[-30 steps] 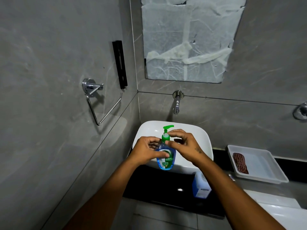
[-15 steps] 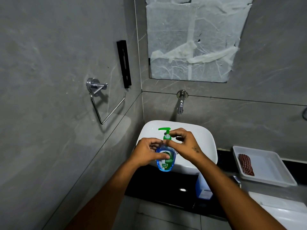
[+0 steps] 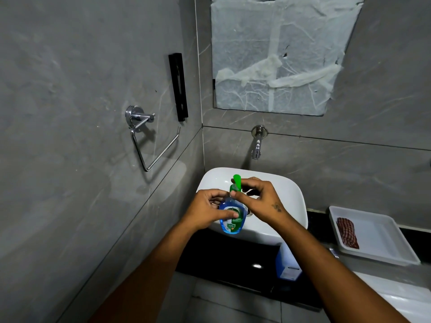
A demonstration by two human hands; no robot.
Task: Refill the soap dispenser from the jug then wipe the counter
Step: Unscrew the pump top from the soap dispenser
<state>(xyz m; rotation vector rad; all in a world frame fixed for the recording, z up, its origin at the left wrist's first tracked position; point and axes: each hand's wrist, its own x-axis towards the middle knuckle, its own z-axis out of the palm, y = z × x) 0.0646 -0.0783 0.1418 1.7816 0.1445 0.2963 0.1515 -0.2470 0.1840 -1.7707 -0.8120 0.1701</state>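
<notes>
A clear blue soap dispenser (image 3: 232, 221) with a green pump (image 3: 236, 184) is held over the white basin (image 3: 289, 197). My left hand (image 3: 206, 212) grips the bottle's body, thumb across its label. My right hand (image 3: 261, 198) pinches the green pump collar at the bottle's neck. The pump nozzle points away from me. A white and blue jug (image 3: 287, 264) stands on the black counter (image 3: 224, 259) below my right forearm, partly hidden by it.
A wall tap (image 3: 256, 145) juts out above the basin. A white tray (image 3: 382, 234) holding a red patterned cloth (image 3: 347, 231) sits on the counter at right. A chrome towel ring (image 3: 149, 141) and a black bracket (image 3: 178, 87) hang on the left wall.
The green pump head has turned from pointing sideways to pointing away from me under my right fingers. The camera view has drifted slightly left.
</notes>
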